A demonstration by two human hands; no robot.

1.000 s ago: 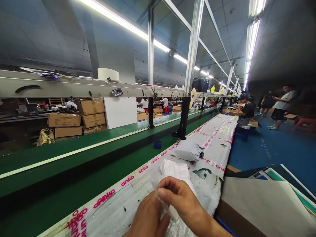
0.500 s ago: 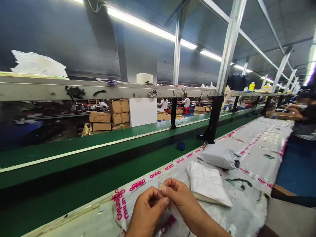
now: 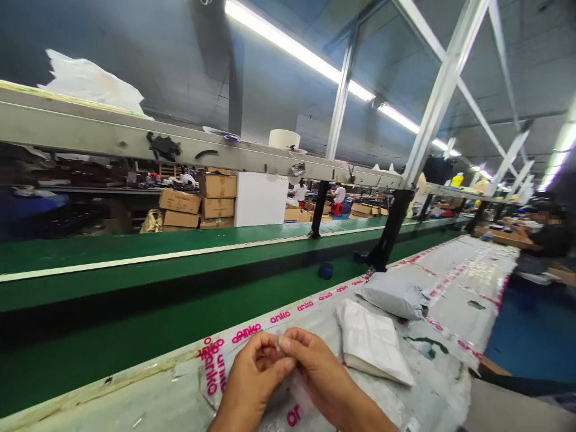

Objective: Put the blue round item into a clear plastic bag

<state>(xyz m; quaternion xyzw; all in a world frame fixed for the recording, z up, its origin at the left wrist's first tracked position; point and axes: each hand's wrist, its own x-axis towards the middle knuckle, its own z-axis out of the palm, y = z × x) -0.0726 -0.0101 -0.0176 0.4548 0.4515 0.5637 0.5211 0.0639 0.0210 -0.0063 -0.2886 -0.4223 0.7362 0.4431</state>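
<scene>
Since a second ago our two hands have drawn level, and the white packet, half hidden by our right arm then, now lies uncovered beyond it. Our left hand (image 3: 249,381) comes up from the bottom edge, back of the hand outward, knuckles bent, thumb reaching across toward our other hand. Our right hand (image 3: 321,375) slants in from the lower right, wrist nearly straight, its thumb and bent forefinger pinched together on thin clear plastic (image 3: 303,390), which hangs between our palms above the bench (image 3: 166,399). Our left fingers curl in close against that pinch; we cannot tell whether they too are clamped on it. Just right of our hands rests the white packet (image 3: 375,342), flat on the bench, with a grey bag (image 3: 390,294) lying behind it, near the green conveyor (image 3: 180,339).
</scene>
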